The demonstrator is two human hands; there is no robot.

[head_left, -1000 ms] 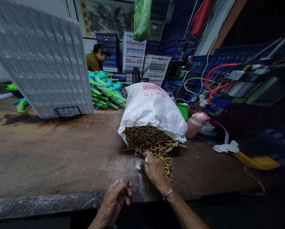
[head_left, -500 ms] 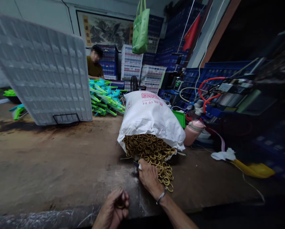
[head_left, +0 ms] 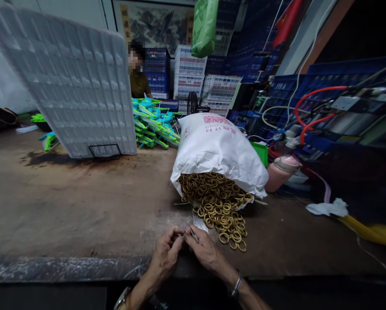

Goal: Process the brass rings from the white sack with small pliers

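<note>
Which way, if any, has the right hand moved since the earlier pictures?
Yes: judged against the white sack, the right hand has moved leftward and back, away from it.

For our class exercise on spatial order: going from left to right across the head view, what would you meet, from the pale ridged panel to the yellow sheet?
Pale ridged panel → left hand → right hand → front rings of the spill → pink bottle → crumpled white scrap → yellow sheet.
</note>
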